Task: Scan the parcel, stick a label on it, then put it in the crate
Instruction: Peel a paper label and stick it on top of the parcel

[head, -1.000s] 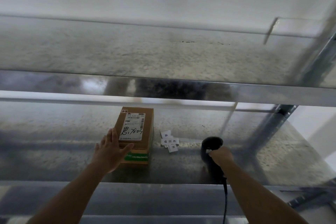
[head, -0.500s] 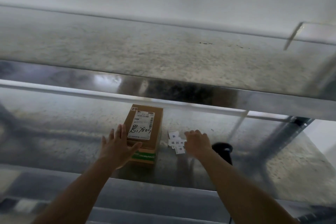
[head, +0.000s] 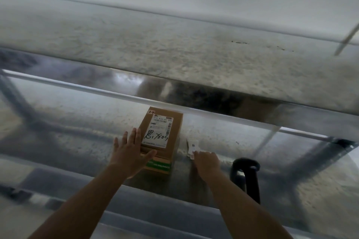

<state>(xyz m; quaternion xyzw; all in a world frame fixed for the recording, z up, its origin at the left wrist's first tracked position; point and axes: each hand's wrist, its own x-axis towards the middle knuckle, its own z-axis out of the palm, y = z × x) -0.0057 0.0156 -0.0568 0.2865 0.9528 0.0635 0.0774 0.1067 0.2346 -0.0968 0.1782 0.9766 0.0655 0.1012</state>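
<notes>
- Galvanized metal shelving fills the view: a speckled, dull-grey upper shelf [head: 174, 48] with a shiny front lip, and a lower shelf [head: 68, 132] of the same mottled sheet beneath it, both blurred.
- Pale wall shows behind the top shelf; a dark diagonal brace [head: 318, 153] crosses at the right under the upper shelf.
- On the lower shelf lies the parcel [head: 175, 128], a small rectangular cardboard box, brown and matte, with a green band across its near end.
- A white shipping label [head: 159, 132] covers most of the box top, printed with barcodes and marked with dark handwriting.
- The left hand [head: 129, 155] rests flat at the box's near-left edge, fingers [head: 136, 137] spread and straight, thumb reaching across the near top of the box, just short of the white label.
- The right hand [head: 206, 162] sits on the shelf just right of the box, fingers curled down and pressed together onto small white paper labels [head: 193, 147]; one slip stands up at the fingertips. Whether it is pinched I cannot tell.
- A black, rounded scanner [head: 245, 172] stands on the shelf just right of the right hand, apart from it, its dark body running toward the shelf's near edge.
</notes>
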